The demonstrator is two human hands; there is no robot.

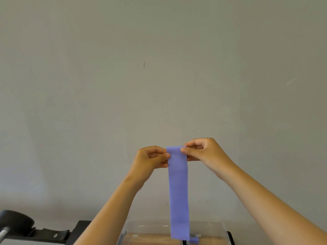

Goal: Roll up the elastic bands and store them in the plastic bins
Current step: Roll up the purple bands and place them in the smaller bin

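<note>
A purple elastic band hangs straight down in front of a plain wall, held up at chest height. My left hand pinches its top left corner between thumb and fingers. My right hand pinches the top right corner the same way. The band's lower end reaches down over a clear plastic bin at the bottom of the view. A small purple piece shows beside the band's lower end, inside or behind the bin; what it is cannot be told.
The bin stands on a wooden surface at the bottom edge. Black equipment with a round padded part and a bracket sits at the lower left. The grey wall fills the rest.
</note>
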